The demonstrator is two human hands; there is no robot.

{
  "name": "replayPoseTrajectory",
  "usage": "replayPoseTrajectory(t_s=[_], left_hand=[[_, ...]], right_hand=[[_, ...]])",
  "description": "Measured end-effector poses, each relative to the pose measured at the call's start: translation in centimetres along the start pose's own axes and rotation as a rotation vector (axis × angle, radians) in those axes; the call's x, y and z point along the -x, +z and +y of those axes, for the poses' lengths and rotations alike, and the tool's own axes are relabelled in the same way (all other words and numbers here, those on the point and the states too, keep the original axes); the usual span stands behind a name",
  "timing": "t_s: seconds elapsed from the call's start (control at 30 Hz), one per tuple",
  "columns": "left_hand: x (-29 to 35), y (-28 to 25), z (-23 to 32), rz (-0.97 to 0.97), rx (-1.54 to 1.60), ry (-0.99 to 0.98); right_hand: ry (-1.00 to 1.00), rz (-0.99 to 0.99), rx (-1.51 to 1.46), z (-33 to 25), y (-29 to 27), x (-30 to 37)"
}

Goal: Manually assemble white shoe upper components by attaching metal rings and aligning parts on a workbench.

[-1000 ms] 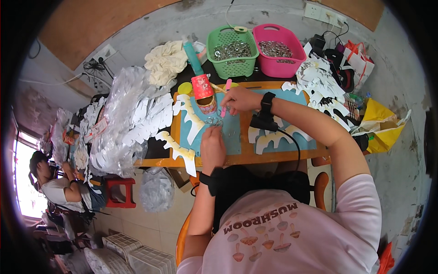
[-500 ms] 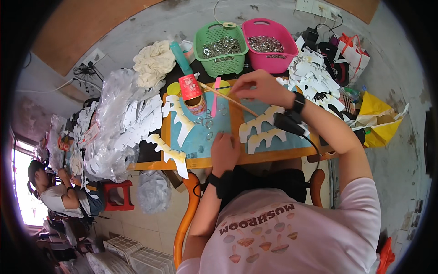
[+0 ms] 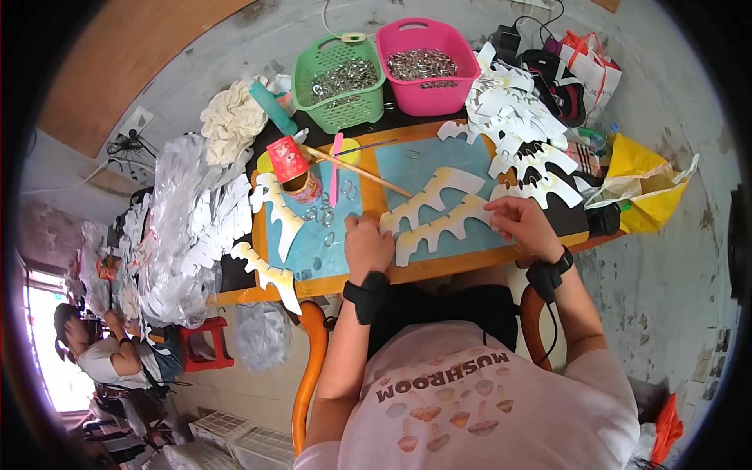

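Observation:
My left hand (image 3: 370,246) is closed, its fingertips down on the mat beside the left ends of two scalloped white-and-yellow cut-outs. Whatever it may pinch is hidden under the fingers. At the right end of the lower cut-out (image 3: 443,228) is my right hand (image 3: 523,225), fingers bent together. Its grip on that edge cannot be made out. The upper cut-out (image 3: 429,200) lies just beyond. Several small metal rings (image 3: 329,239) are scattered left of my left hand. A wooden stick (image 3: 364,174) and a pink flat stick (image 3: 335,168) lie farther away.
A red cup (image 3: 287,159) tilts on a patterned container. Green (image 3: 341,117) and pink (image 3: 429,95) baskets of metal pieces stand at the back. White cut-outs (image 3: 513,106) pile up at right; clear plastic (image 3: 184,227) lies left. Another person (image 3: 110,345) sits at far left.
My right hand has come down from above the sticks to the right end of the lower cut-out. My left hand stays by the cut-outs' left ends. The whole view has shifted.

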State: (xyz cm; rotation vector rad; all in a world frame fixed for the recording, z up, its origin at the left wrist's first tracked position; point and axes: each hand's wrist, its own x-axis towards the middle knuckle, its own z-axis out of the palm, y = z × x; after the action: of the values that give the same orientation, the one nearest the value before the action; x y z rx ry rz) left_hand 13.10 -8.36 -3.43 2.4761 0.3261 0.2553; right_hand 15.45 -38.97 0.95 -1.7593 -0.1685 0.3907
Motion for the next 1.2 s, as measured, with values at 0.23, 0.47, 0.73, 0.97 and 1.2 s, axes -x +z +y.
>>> replayPoseTrajectory(t_s=[0.23, 0.47, 0.73, 0.97, 1.2], left_hand=[[-0.6, 0.2, -0.6, -0.087, -0.043, 0.006], [-0.2, -0.6, 1.0, -0.081, 0.247, -0.117], [0.8, 0.5, 0.1, 0.007, -0.088, 0.057], [-0.3, 1.1, -1.1, -0.109, -0.042, 0.048], [1.8, -0.5, 1.5, 0.076, -0.176, 0.038]], right_hand=[[0.032, 0.246, 0.232, 2.6, 0.5, 1.2], [0.008, 0.32, 0.302, 3.3, 0.5, 0.8], [0.021, 0.299, 0.299, 3.7, -0.4, 0.7], [0.108, 0.243, 0.248, 2.9, -0.6, 1.4], [0.101, 0.251, 0.239, 3.2, -0.5, 1.7]])
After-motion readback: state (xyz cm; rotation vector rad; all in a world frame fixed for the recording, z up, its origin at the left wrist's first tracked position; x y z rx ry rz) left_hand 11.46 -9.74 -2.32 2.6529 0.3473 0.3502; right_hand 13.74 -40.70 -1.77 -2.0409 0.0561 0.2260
